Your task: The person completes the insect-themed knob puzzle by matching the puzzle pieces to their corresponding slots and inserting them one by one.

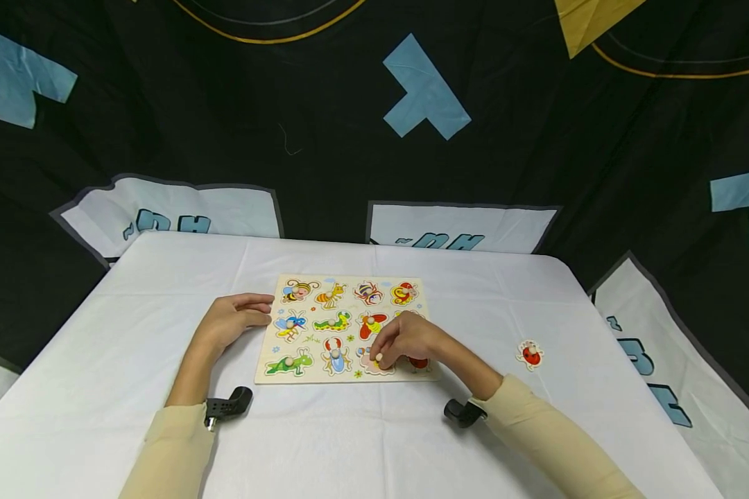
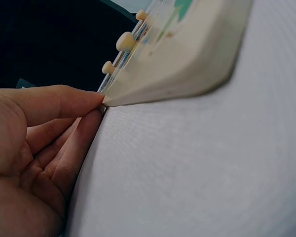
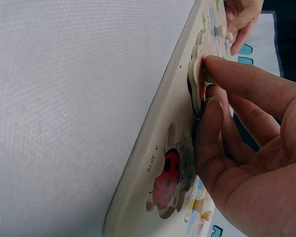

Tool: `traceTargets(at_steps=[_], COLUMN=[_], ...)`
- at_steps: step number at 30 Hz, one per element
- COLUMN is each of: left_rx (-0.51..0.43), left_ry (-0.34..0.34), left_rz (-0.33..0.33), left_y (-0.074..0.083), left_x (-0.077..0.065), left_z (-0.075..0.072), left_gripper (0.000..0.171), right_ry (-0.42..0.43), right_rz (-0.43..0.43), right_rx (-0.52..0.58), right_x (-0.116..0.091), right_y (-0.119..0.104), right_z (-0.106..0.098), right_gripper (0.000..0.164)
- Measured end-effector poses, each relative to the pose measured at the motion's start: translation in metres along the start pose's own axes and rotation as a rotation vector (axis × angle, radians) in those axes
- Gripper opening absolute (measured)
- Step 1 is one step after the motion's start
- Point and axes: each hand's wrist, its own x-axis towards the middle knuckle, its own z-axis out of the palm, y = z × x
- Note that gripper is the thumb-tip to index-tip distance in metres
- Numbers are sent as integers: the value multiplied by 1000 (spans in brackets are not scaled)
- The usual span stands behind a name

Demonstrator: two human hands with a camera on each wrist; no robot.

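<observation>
A wooden insect puzzle board (image 1: 265,373) lies on the white tablecloth. My right hand (image 1: 408,337) is over its lower right part, thumb and index finger pinching the knob of a pinkish, scalloped-edged puzzle piece (image 3: 199,74). That piece stands slightly proud of the board and is partly covered by my fingers. Below it in the right wrist view is a recess with a red ladybug picture (image 3: 167,173). My left hand (image 1: 227,322) rests at the board's left edge, its fingertips (image 2: 96,101) touching the side.
A loose ladybug piece (image 1: 530,354) lies on the tablecloth right of the board. Several knobbed insect pieces sit in the board, among them a green caterpillar (image 1: 332,321) and a spider (image 1: 368,292). A dark printed cloth (image 1: 324,138) hangs behind the table.
</observation>
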Motion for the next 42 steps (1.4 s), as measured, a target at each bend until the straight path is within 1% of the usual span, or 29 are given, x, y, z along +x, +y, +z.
traceTargets(at_steps=[6,26,33,42], left_rx=[-5,-6,-2,-9], left_ry=[-2,-3,0,3], left_rz=[5,-8,7,-16], left_y=[1,-1,-2,-2], left_x=[-1,1,1,2], left_z=[0,1,1,1], left_gripper=[49,48,49,48], right_ry=[3,2,-2,-15], right_rz=[3,20,24,29], right_rx=[4,-13,-7,-5], right_x=[2,3,4,4], right_y=[1,4,4,3], right_z=[0,0,0,-1], right_gripper=[13,14,14,14])
